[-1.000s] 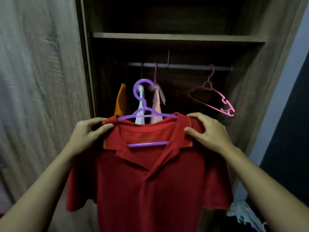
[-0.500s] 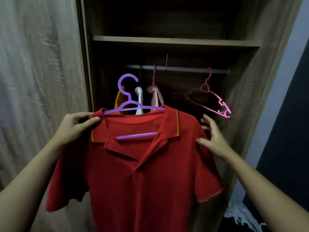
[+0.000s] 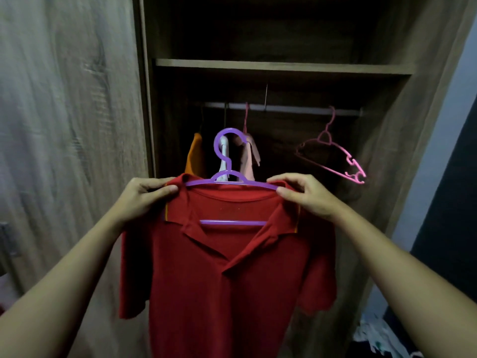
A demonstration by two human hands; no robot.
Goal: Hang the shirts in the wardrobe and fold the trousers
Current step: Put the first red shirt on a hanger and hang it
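A red polo shirt [image 3: 227, 275] hangs on a purple plastic hanger [image 3: 224, 161] in front of the open wardrobe. My left hand [image 3: 140, 200] pinches the shirt's left shoulder at the collar. My right hand [image 3: 307, 196] pinches the right shoulder where the hanger arm ends. The hanger's hook stands upright below the metal rail [image 3: 284, 109] and does not touch it. The shirt's hem runs out of view at the bottom.
On the rail hang an orange garment [image 3: 195, 153], a white one [image 3: 224, 161], a pale pink one [image 3: 249, 156] and empty pink hangers [image 3: 335, 156]. A shelf [image 3: 281, 65] sits above the rail. The wardrobe door [image 3: 67, 125] stands at left. Crumpled cloth [image 3: 379, 337] lies at bottom right.
My right hand, off the shirt and open half a second ago, has come back up and now pinches the right shoulder. The shirt has swung back to the middle, level.
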